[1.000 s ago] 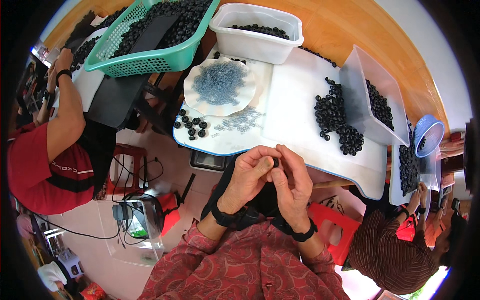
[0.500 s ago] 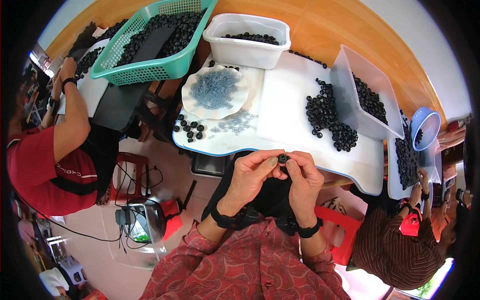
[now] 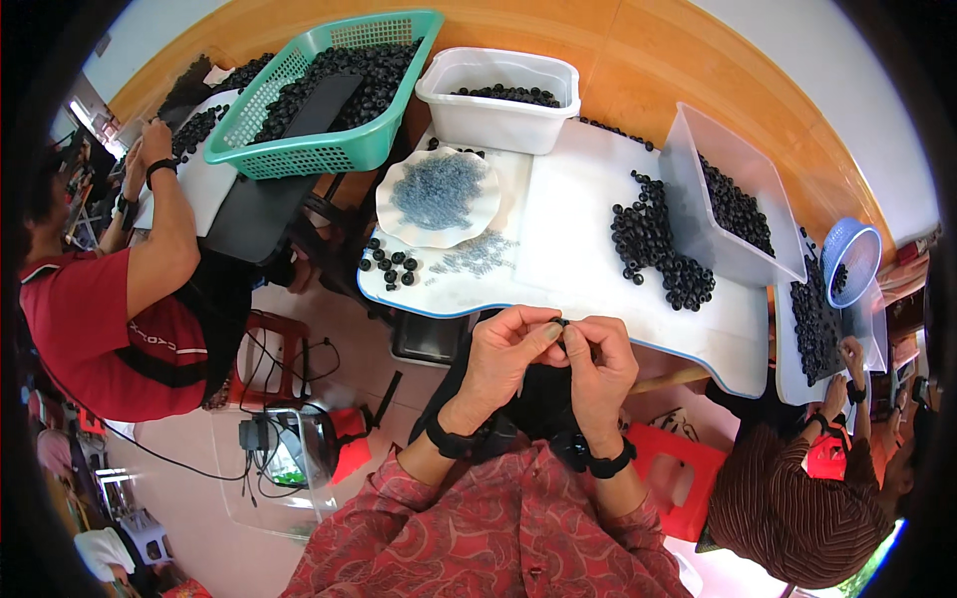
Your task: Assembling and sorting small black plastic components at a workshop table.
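My left hand and my right hand meet in front of the table's near edge. Between their thumbs and fingertips they pinch a small round black part, mostly covered by the fingers. On the white table, a wavy-rimmed white plate bears a heap of tiny clear bluish-grey pieces. More of these pieces are scattered beside the plate. Several black parts of the same look lie at the table's left corner. A larger pile of black parts spreads on the right.
Behind the plate stand a white tub and a green basket, both with black parts inside. A frosted bin stands at the right. Co-workers sit on both sides, one in a red shirt. Cables and red stools are below.
The black part has turned between my fingertips: its round holed face showed before and is now largely hidden. My fingers have closed in around it. The whole view has shifted slightly.
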Tool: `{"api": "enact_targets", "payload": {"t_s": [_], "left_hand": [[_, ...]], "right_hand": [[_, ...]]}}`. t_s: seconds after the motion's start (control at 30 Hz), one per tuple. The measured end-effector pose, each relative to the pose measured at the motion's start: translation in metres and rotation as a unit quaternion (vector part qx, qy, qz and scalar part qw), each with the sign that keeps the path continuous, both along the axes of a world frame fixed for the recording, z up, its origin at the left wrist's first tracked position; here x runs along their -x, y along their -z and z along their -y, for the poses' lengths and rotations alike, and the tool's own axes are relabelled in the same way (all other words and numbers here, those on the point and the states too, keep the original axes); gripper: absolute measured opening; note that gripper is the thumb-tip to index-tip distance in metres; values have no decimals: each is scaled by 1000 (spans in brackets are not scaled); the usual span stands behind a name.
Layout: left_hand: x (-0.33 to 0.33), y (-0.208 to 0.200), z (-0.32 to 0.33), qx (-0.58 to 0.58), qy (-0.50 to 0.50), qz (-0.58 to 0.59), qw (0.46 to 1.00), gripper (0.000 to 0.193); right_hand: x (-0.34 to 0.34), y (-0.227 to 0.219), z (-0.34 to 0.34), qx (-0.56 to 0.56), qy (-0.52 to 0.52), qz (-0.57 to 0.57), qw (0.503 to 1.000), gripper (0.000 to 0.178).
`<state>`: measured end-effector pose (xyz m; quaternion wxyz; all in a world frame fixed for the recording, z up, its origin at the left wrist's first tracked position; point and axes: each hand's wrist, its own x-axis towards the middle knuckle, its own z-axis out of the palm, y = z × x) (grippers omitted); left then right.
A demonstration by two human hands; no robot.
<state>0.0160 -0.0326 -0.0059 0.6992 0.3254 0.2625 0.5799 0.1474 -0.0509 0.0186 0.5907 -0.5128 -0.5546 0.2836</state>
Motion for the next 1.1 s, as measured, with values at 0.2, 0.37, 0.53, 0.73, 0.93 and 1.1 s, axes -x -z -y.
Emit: {"api": "enact_targets", "payload": {"t_s": [0.2, 0.37, 0.53, 0.73, 0.93, 1.1], "left_hand": [[8, -5, -18, 77, 12, 38, 996, 21], [22, -22, -87, 89, 32, -26, 995, 18], [21, -94, -202, -75, -23, 38, 996, 16], [31, -50, -225, -23, -54, 17, 998, 21], [33, -21, -136, 41, -39, -145, 988, 22], [32, -1, -90, -37, -110, -293, 949, 21]], "right_hand": [[-1, 4, -1, -54, -29, 44, 997, 8], [-10, 13, 5, -43, -45, 72, 995, 6], [-18, 19, 10, -35, -20, 67, 997, 7], [-28, 32, 14, -14, -2, 59, 998, 8], [-34, 39, 7, -22, 13, 94, 995, 7], [-37, 39, -5, -31, 59, 114, 991, 8]]}}
